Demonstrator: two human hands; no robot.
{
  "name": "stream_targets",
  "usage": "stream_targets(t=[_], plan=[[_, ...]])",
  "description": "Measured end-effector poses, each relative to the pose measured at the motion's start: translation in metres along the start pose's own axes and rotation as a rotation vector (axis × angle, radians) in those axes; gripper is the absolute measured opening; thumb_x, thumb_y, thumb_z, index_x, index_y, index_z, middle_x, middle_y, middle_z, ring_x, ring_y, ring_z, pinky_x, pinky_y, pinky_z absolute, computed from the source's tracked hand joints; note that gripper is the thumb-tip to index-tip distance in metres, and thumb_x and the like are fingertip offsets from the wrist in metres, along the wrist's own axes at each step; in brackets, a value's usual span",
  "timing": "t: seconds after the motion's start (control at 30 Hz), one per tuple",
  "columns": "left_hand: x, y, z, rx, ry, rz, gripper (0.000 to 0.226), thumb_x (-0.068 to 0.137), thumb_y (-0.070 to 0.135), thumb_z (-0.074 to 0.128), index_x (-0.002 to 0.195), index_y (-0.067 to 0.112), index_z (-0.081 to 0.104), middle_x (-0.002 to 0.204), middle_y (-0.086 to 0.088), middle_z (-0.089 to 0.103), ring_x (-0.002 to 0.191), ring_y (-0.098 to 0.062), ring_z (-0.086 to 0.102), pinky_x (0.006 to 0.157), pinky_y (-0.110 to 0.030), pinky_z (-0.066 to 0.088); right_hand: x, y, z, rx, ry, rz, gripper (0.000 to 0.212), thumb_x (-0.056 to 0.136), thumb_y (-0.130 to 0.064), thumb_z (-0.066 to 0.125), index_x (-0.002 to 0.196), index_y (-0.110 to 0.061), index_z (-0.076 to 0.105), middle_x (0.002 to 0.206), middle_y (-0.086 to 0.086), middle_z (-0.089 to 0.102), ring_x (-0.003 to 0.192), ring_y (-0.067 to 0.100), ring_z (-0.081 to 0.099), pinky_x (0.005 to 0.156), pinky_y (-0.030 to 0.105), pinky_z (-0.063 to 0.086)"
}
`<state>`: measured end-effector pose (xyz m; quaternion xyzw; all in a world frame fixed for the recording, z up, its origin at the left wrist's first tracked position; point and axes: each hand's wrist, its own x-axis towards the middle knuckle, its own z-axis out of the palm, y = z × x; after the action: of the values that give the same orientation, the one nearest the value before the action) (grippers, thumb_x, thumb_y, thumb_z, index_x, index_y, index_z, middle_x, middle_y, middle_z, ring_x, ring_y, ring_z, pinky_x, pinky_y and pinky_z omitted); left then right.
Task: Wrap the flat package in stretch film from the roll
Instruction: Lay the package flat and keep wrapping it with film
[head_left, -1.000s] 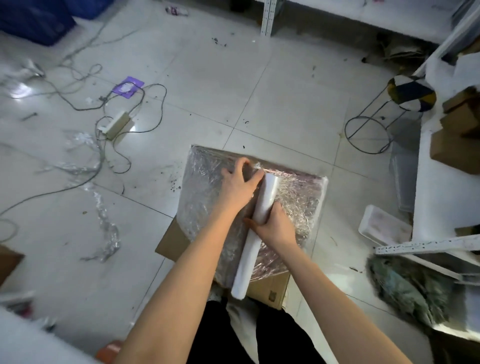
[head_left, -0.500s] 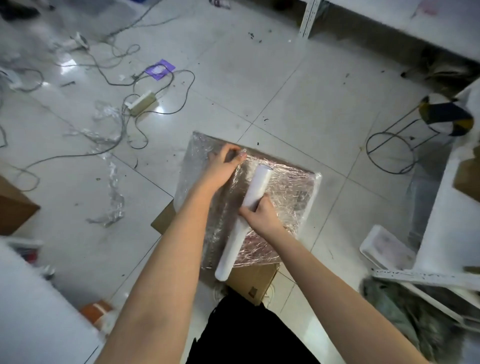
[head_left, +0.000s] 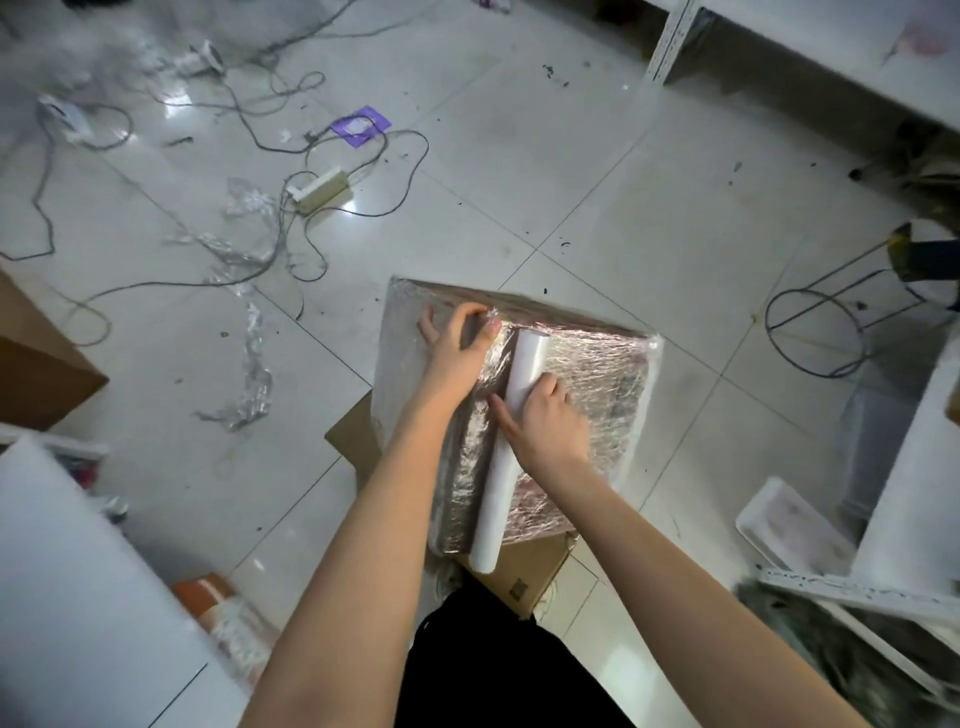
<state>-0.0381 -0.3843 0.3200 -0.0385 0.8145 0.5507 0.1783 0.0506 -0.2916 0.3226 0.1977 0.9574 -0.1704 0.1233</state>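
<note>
Floor-level, right hand (head_left: 550, 426) grips roll (head_left: 506, 447).

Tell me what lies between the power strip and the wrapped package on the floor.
In the head view, between the power strip and the flat package lie a looping cable and bare floor tile.

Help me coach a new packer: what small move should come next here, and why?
Probably roll the stretch film roll rightwards across the flat package. The right hand grips the roll, and the left hand pinches film near the far edge, anchoring it. The package's right side looks thinly covered.
</note>
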Motion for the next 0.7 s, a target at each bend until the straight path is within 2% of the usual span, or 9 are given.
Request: stream_targets(t=[0.07, 0.13, 0.17, 0.23, 0.3, 0.37, 0.47, 0.6, 0.7], plan=[[-0.002, -0.002, 0.0, -0.013, -0.013, 0.08, 0.03, 0.097, 0.034, 0.051, 0.127, 0.038, 0.05, 0.159, -0.006, -0.004, 0.147, -0.02, 0.003, 0.116, -0.034, 0.017, 0.003, -0.002, 0.0, -0.009, -0.069, -0.009, 0.068, 0.09, -0.059, 0.044, 0.125, -0.002, 0.032, 0.124, 0.015, 0.048, 0.111, 0.034, 0.055, 0.08, 0.041, 0.046], [-0.002, -0.003, 0.0, -0.007, -0.067, 0.116, 0.033, 0.1, 0.036, 0.042, 0.131, 0.05, 0.042, 0.16, -0.001, -0.003, 0.147, -0.022, 0.005, 0.118, -0.041, 0.015, 0.005, 0.0, -0.001, 0.051, -0.138, -0.008, 0.062, 0.092, -0.052, 0.048, 0.123, -0.001, 0.03, 0.121, 0.017, 0.053, 0.105, 0.036, 0.059, 0.071, 0.039, 0.043], [-0.001, -0.004, 0.0, 0.005, -0.069, 0.124, 0.032, 0.101, 0.035, 0.04, 0.131, 0.047, 0.044, 0.16, -0.003, 0.002, 0.147, -0.021, 0.008, 0.117, -0.039, 0.014, 0.006, 0.001, -0.001, 0.109, -0.15, -0.008, 0.056, 0.093, -0.047, 0.05, 0.12, -0.001, 0.032, 0.116, 0.018, 0.056, 0.1, 0.036, 0.061, 0.067, 0.036, 0.041], [0.0, -0.006, 0.001, 0.014, -0.045, 0.129, 0.029, 0.102, 0.028, 0.041, 0.128, 0.028, 0.054, 0.158, -0.009, 0.011, 0.146, -0.019, 0.012, 0.113, -0.029, 0.014, 0.003, 0.005, -0.003, 0.252, -0.123, -0.015, 0.046, 0.092, -0.039, 0.056, 0.111, -0.002, 0.036, 0.1, 0.016, 0.06, 0.09, 0.035, 0.062, 0.061, 0.032, 0.037], [0.001, -0.005, 0.0, 0.01, -0.031, 0.115, 0.027, 0.102, 0.024, 0.041, 0.124, 0.018, 0.057, 0.156, -0.011, 0.016, 0.145, -0.02, 0.015, 0.11, -0.024, 0.016, -0.002, 0.007, -0.004, 0.359, -0.087, -0.042, 0.041, 0.09, -0.034, 0.06, 0.103, -0.003, 0.037, 0.079, 0.007, 0.054, 0.077, 0.033, 0.059, 0.053, 0.031, 0.033], [0.004, -0.006, -0.004, -0.003, -0.019, 0.094, 0.024, 0.102, 0.023, 0.042, 0.118, 0.017, 0.059, 0.153, -0.012, 0.021, 0.143, -0.022, 0.02, 0.107, -0.022, 0.018, -0.008, 0.008, -0.005, 0.376, -0.088, -0.083, 0.039, 0.09, -0.034, 0.061, 0.1, -0.005, 0.037, 0.068, -0.002, 0.043, 0.065, 0.024, 0.052, 0.046, 0.027, 0.03], [0.009, -0.006, -0.01, -0.051, 0.035, 0.075, 0.015, 0.101, 0.023, 0.044, 0.103, 0.022, 0.059, 0.147, -0.015, 0.029, 0.134, -0.028, 0.036, 0.106, -0.024, 0.026, -0.008, 0.009, -0.008, 0.379, -0.091, -0.116, 0.036, 0.09, -0.033, 0.061, 0.097, -0.007, 0.036, 0.067, -0.004, 0.04, 0.057, 0.013, 0.044, 0.046, 0.024, 0.031], [0.013, -0.009, -0.014, -0.074, 0.073, 0.051, 0.013, 0.101, 0.024, 0.045, 0.101, 0.02, 0.057, 0.143, -0.017, 0.032, 0.127, -0.032, 0.044, 0.106, -0.027, 0.03, -0.004, 0.007, -0.015, 0.36, -0.094, -0.135, 0.034, 0.091, -0.032, 0.059, 0.095, -0.008, 0.035, 0.067, -0.005, 0.037, 0.055, 0.008, 0.038, 0.046, 0.022, 0.03], [0.013, -0.015, -0.017, -0.069, 0.083, 0.059, 0.017, 0.101, 0.022, 0.045, 0.105, 0.015, 0.06, 0.141, -0.019, 0.034, 0.125, -0.03, 0.045, 0.103, -0.024, 0.031, -0.002, 0.002, -0.014, 0.344, -0.117, -0.144, 0.035, 0.092, -0.031, 0.059, 0.096, -0.008, 0.034, 0.067, -0.004, 0.037, 0.054, 0.007, 0.038, 0.045, 0.021, 0.029]])
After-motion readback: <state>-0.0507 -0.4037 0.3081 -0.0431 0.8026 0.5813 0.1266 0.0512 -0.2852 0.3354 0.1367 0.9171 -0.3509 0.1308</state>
